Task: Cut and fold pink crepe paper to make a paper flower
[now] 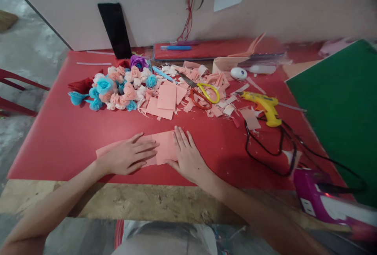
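Note:
A strip of pink crepe paper [166, 149] lies across the front of the red-covered table [73, 129], with a folded-over part towards its right end. My left hand [128, 155] rests flat on the strip's left and middle part, fingers stretched to the right. At the strip's right end, my right hand [188, 155] presses down with its fingers extended and thumb apart. Just beyond them are cut pink paper squares [167, 96] on a heap of scraps. Scissors [203, 92] with yellow and orange handles lie on that heap.
Crepe paper flowers [118, 90] are clustered at the back left. A yellow glue gun [265, 105] lies right, its black cord looping towards a magenta box [313, 196]. A phone [115, 31] leans on the wall. A green board [335, 109] covers the right side.

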Demonstrator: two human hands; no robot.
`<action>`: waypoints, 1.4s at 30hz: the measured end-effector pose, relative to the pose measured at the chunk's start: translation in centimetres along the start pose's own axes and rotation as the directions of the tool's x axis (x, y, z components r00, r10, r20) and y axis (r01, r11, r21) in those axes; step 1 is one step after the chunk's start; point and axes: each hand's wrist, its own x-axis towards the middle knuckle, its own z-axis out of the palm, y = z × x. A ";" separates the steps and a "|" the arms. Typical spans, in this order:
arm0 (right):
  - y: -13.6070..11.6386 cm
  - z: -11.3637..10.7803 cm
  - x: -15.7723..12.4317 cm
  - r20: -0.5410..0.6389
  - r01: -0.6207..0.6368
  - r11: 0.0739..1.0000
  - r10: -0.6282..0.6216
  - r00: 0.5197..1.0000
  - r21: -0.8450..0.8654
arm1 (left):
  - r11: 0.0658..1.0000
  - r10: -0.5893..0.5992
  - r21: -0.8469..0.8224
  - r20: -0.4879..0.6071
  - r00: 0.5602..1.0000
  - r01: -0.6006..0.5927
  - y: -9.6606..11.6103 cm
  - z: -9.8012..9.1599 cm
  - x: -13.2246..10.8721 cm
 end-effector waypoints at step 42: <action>3.1 -1.5 1.3 -0.080 -0.186 0.626 0.372 0.925 0.757 | 0.976 -0.182 0.118 -0.004 0.983 0.181 3.5 0.0 3.7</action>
